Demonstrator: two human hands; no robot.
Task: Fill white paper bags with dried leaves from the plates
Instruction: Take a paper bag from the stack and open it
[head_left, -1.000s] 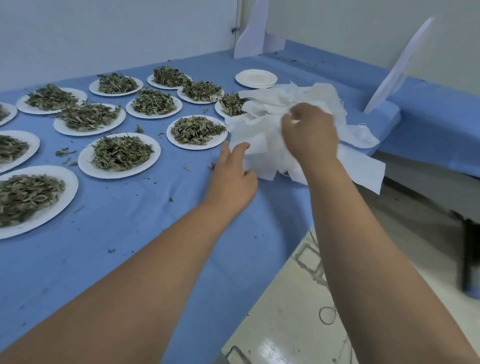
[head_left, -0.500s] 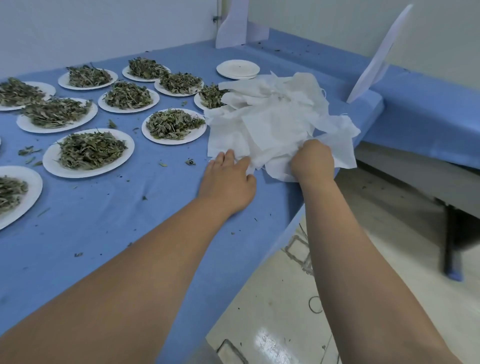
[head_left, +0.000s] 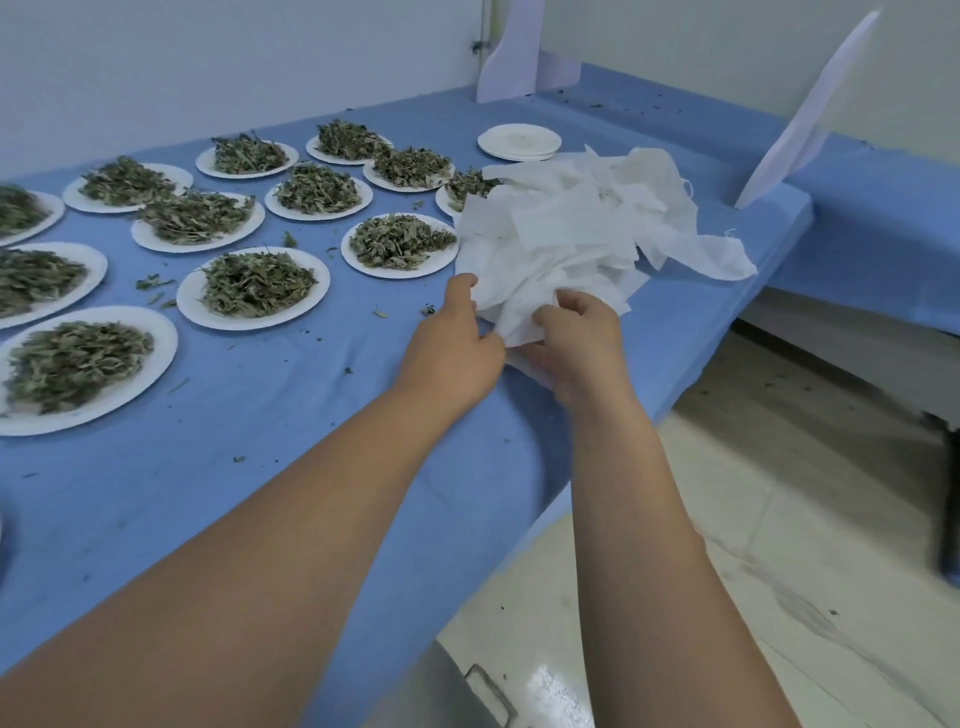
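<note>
A crumpled heap of white paper bags (head_left: 576, 228) lies near the right edge of the blue table (head_left: 291, 415). My left hand (head_left: 452, 345) and my right hand (head_left: 582, 348) meet at the heap's near end, and both pinch a white bag (head_left: 511, 317) drawn from it. Several white plates piled with dried leaves cover the table's left side; the nearest are one plate (head_left: 253, 286) to the left of my hands and another (head_left: 400, 243) just left of the heap. One plate is half hidden under the heap.
A small stack of empty white plates (head_left: 519, 141) sits behind the heap. Loose leaf crumbs dot the cloth. The table edge runs just right of my hands, with pale floor (head_left: 779, 519) below. White card panels (head_left: 800, 119) stand at the back.
My right hand came down from the top of the heap to its near edge and pulled a bag toward me. My left hand lifted off the table and took hold of that bag.
</note>
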